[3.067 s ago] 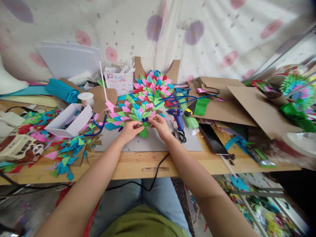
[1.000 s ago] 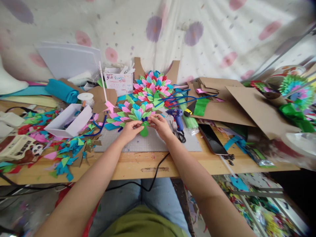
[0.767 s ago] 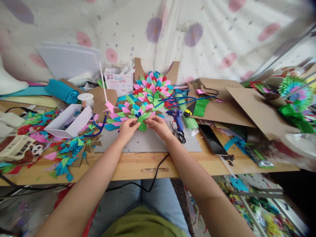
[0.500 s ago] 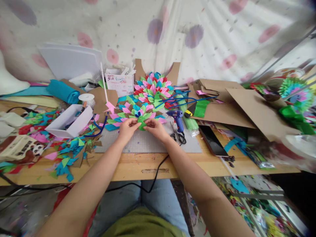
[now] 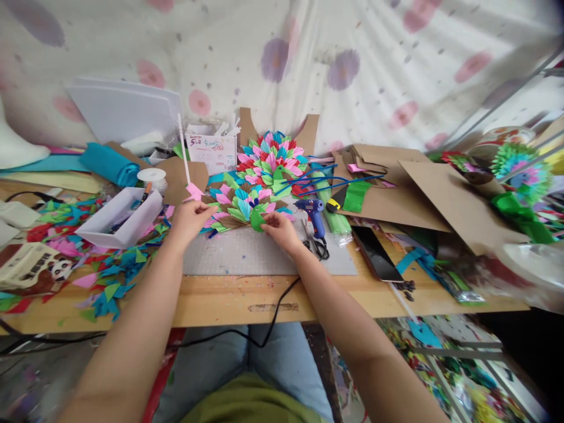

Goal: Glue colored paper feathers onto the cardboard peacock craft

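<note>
A green paper bird shape (image 5: 257,220) with dark blue tips on its head lies at the front of a fan of paper feathers (image 5: 243,207) in pink, green, blue and brown. My right hand (image 5: 281,230) pinches the bird's right edge between thumb and fingers. At the fan's left side is my left hand (image 5: 188,222), fingertips drawn together over the pink and green feathers; what they hold, if anything, is hidden. A short dark blue piece shows just below those fingers. Behind stands a second feather fan (image 5: 275,154) with its own green bird (image 5: 280,176).
A grey cutting mat (image 5: 238,255) lies under the work. On the right are a blue glue gun (image 5: 314,212), a yellow-and-black cutter (image 5: 335,201), a phone (image 5: 376,254) and cardboard sheets (image 5: 458,202). Leftward sit a white tray (image 5: 106,235) and paper scraps (image 5: 118,273). A black cord (image 5: 282,302) crosses the table's front edge.
My left hand has left the green bird and moved left to the fan's side. My right hand stays at the bird, slightly further right.
</note>
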Tool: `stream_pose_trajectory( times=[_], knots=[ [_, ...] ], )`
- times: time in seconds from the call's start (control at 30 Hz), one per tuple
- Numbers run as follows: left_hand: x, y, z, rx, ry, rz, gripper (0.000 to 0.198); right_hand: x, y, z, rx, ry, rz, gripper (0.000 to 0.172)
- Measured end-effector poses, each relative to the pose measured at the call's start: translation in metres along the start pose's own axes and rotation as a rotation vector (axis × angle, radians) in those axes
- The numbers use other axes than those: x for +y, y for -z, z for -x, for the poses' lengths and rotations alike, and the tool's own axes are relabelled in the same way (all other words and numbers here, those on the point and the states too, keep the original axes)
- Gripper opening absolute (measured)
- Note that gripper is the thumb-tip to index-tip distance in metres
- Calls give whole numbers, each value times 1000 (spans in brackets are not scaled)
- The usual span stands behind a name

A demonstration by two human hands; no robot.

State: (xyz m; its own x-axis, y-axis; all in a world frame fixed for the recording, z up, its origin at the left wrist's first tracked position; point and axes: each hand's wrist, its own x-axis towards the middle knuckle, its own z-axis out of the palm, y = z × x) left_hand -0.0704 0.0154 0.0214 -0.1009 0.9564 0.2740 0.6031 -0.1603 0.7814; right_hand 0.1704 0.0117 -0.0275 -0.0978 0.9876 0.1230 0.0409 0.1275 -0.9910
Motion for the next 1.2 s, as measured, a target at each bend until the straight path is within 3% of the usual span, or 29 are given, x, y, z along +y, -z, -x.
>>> stream_pose_trajectory(
  times=[0.17,0.43,0.57,0.73,0.87,0.97,1.1,1.2],
  knots=[
    [-3,16,12,-240,88,-325,22,3,-1,-2,21,-32,28,16],
    [-6,16,20,-306,26,-482,6,1,1,-1,24,-28,67,14],
    [-7,31,15,-362,25,-320,6,-3,0,0,57,-24,127,17],
    [6,38,14,-320,189,125,17,-5,-4,3,95,-44,342,21],
    [27,21,17,-315,300,497,25,-13,-6,11,105,-32,619,19],
    [40,-1,20,-372,355,697,28,-23,-6,17,218,120,757,19],
    [48,-36,26,-432,275,776,27,-32,-9,19,223,337,546,17],
    [46,-58,33,-417,215,747,29,-30,-12,18,109,321,315,25]
  ],
)
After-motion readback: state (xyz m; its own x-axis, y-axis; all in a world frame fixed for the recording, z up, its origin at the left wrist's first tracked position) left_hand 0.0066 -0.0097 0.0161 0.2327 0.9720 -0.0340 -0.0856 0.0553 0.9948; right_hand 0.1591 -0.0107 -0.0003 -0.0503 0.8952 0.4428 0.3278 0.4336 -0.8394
